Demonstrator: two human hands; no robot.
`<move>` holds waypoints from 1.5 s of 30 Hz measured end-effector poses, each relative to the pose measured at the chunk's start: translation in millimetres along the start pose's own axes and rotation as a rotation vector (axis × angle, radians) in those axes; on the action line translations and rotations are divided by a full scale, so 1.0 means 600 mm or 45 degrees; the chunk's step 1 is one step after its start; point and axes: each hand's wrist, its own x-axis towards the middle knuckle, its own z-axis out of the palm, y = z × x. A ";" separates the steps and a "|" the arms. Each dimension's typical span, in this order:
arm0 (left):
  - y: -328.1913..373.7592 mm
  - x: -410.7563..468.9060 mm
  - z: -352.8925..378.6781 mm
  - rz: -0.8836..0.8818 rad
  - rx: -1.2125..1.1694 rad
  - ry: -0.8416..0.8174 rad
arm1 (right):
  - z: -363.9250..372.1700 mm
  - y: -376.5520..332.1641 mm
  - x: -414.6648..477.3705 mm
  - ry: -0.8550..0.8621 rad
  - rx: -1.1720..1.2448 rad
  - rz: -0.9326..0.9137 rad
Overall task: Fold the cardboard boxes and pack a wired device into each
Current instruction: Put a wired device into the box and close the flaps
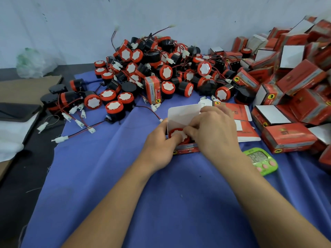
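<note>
- The box (182,116) stands open near the middle of the cloth (107,176), with its white flap up on the far side. The device (179,136) sits in the box's mouth, red rim and white face up, and seems not fully down yet.
- The left hand (159,142) grips the box's left wall, thumb over the device's face. The right hand (215,129) is close against it, fingers curled down on the device's right side. The two hands meet over the opening.
- Handling, as I judge it: the box is thin card, light and easy to crush, so hold it by the side walls near the corners and close the flap along its fold.
- The device looks like hard plastic, small, with some weight. Its wire is probably limp yet springy and may pop out, so tuck it beside the body before closing the flap.
- Hidden behind the right hand: the device's wire and plug, the box's right wall and any tuck flaps. I cannot tell whether the right fingers pinch the wire or only press the body.
- A pile (152,68) of loose devices lies along the cloth's far edge.
- A heap (295,83) of boxes fills the far right corner, cut off by the frame, its print too blurred to read.
- The timer (259,160) near the right edge shows digits I cannot make out.
</note>
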 end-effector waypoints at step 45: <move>0.009 -0.017 0.012 -0.014 -0.012 0.065 | 0.049 0.051 -0.029 -0.408 1.622 0.514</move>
